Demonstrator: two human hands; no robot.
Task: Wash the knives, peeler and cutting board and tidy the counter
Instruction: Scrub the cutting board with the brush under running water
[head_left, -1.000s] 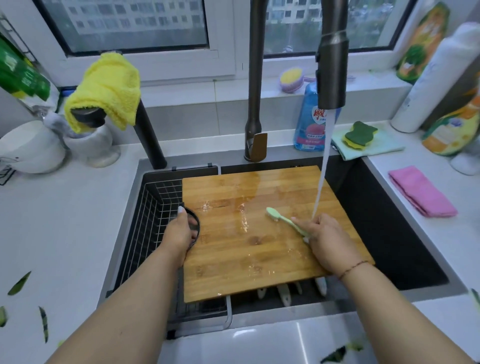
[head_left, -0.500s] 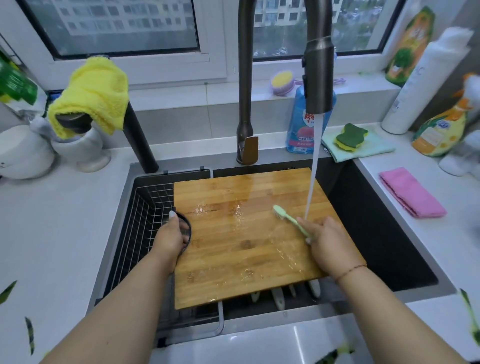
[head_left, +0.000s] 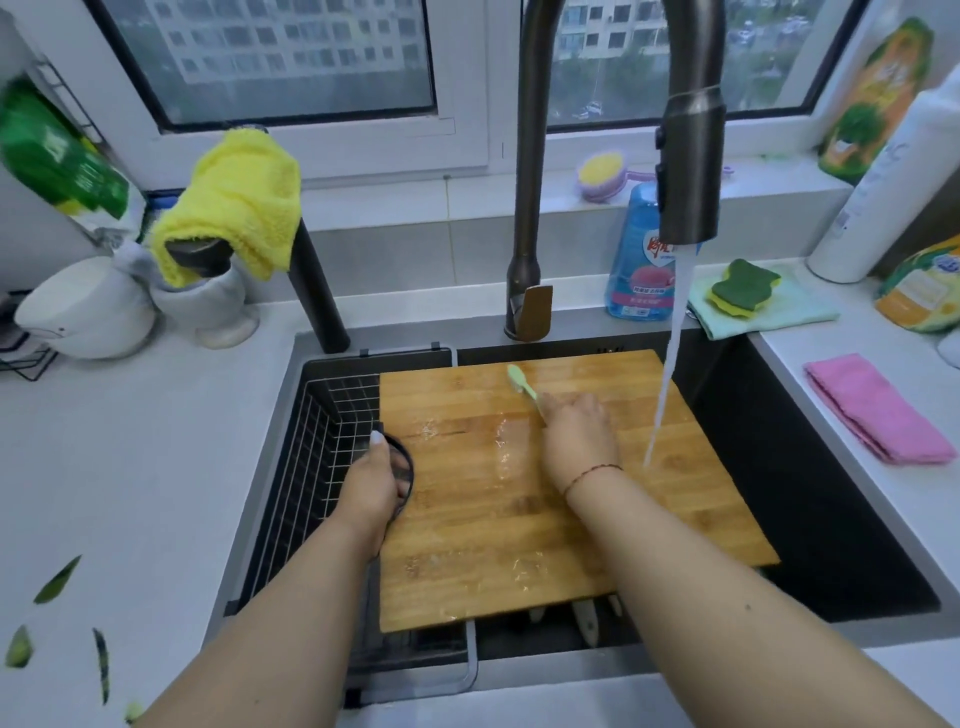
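Gripping the dark handle at the cutting board's (head_left: 519, 519) left edge, our left hand (head_left: 371, 486) steadies it flat across the sink (head_left: 831, 519), long axis running left-right; our right hand (head_left: 574, 436), fingers clamped on a green brush (head_left: 522, 382), points its head toward the window, water (head_left: 670, 358) striking the board's right side.

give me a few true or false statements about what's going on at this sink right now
1. The right hand holds a green brush on the cutting board. True.
2. The tap is off. False: a stream of water falls from the spout onto the board.
3. The left hand grips the dark ring handle at the board's left edge. True.
4. The pink cloth hangs on the small faucet. False: it lies on the counter to the right; the yellow cloth hangs there.
5. The green sponge floats in the sink. False: it sits on a pale green cloth.
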